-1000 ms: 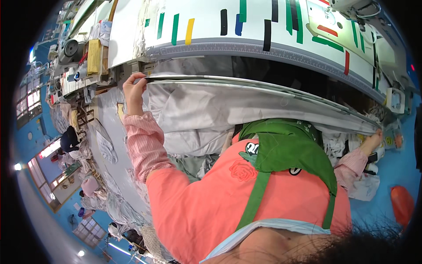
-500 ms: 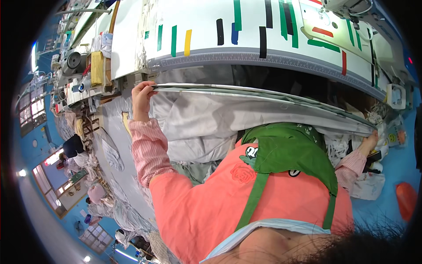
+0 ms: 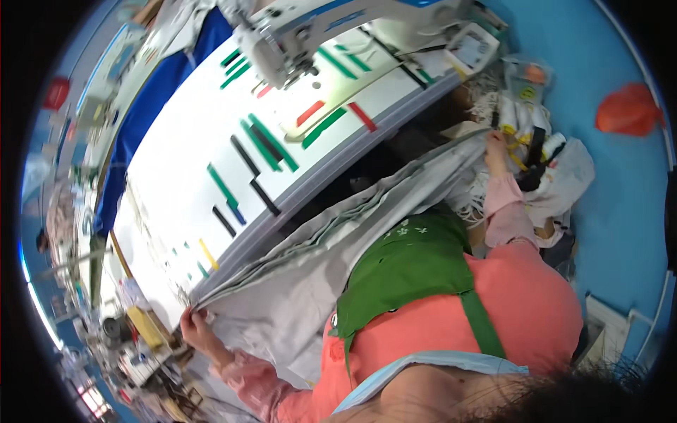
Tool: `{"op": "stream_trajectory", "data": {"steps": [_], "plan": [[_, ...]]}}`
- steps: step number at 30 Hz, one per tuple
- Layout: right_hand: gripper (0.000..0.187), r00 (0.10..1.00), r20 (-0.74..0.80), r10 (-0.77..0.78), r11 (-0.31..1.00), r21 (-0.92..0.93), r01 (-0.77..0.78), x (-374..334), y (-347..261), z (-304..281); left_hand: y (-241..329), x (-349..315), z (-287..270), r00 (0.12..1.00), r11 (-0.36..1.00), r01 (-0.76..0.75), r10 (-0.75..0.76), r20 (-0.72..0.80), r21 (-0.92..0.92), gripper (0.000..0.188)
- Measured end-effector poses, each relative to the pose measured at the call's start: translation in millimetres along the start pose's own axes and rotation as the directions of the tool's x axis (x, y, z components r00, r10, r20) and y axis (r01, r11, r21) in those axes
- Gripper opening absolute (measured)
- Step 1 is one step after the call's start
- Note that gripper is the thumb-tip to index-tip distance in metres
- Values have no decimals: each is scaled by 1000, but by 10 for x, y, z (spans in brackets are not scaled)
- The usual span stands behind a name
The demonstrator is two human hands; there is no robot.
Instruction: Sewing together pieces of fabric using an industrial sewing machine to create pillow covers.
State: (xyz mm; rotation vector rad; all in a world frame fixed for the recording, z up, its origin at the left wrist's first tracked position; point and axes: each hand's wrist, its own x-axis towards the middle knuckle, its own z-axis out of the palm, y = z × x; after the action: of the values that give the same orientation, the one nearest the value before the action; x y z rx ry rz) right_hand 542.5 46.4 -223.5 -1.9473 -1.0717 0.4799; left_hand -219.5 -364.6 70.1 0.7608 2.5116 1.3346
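Note:
A long light grey cloth (image 3: 282, 299) with layered, folded edges is stretched between my two hands, across my lap and along the front of the sewing table (image 3: 166, 183). My left hand (image 3: 197, 330) pinches its left end near the table's front left corner. At the far right, my right hand (image 3: 496, 151) grips the other end beside several thread cones. The cloth's body hangs down over the green apron (image 3: 402, 271). Its upper edge sags a little in the middle.
A sewing machine (image 3: 282, 53) stands on the table, above coloured tape strips. To the right are thread cones (image 3: 522, 116), a small control panel (image 3: 472, 48), a white plastic bag (image 3: 568, 176) and a red bag (image 3: 627, 109). Cluttered benches fill the left side.
My view has turned right, bringing the sewing machine and thread cones further into sight. Both hands keep hold of the cloth's ends. The cloth's upper edge looks looser than before.

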Motion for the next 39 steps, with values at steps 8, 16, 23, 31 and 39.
{"op": "stream_trajectory", "data": {"steps": [8, 16, 23, 31, 39], "plan": [[14, 661, 35, -750, 659, -43, 751, -447, -2201, 225, 1216, -250, 379, 833, 827, -539, 552, 46, -157, 10], [21, 151, 605, -782, -1, -243, 970, 263, -3254, 1047, 2050, -278, 460, 692, 697, -698, 715, -96, 163, 10], [16, -40, 204, -978, -75, -166, 983, -267, -3663, 702, 2887, -271, 64, 533, 613, -763, 775, -338, 202, 11], [29, 11, 330, -944, 320, 904, 284, -2196, -3828, -15, 3222, -249, 178, 488, 617, -757, 753, -441, 216, 12], [37, -30, 427, -904, 416, 893, 172, -2320, -3662, 463, 3314, -401, 137, 441, 617, -735, 750, -493, 281, 15]]}}
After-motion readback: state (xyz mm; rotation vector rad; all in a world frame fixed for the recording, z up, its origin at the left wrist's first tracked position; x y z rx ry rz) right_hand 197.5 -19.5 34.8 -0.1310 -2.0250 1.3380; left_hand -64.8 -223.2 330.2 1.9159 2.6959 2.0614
